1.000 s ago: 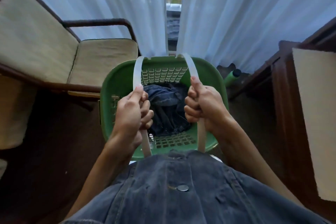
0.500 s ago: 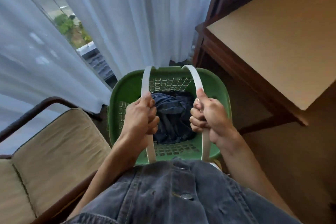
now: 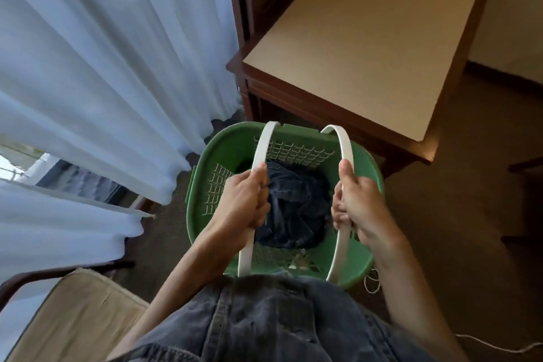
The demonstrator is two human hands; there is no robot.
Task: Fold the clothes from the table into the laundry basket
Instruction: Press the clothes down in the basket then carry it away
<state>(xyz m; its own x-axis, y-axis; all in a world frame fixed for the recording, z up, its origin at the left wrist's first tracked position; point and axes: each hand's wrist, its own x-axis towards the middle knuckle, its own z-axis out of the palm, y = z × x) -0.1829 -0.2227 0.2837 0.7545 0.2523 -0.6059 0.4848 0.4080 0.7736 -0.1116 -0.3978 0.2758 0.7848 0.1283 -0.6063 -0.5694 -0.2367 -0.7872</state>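
Showing no writing: laundry basket (image 3: 226, 141)

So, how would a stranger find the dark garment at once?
Look below the wooden table, where the green laundry basket hangs from two white handles. The dark denim garment lies crumpled inside, between the left hand and the right hand, the only cloth there.

Dark wood tabletop (image 3: 367, 47) with a pale tan panel sits at upper right, its near corner just beside the far rim of the green laundry basket (image 3: 223, 138). Brown carpeted floor (image 3: 470, 244) below, with a thin white cord (image 3: 499, 347) trailing across it at lower right.
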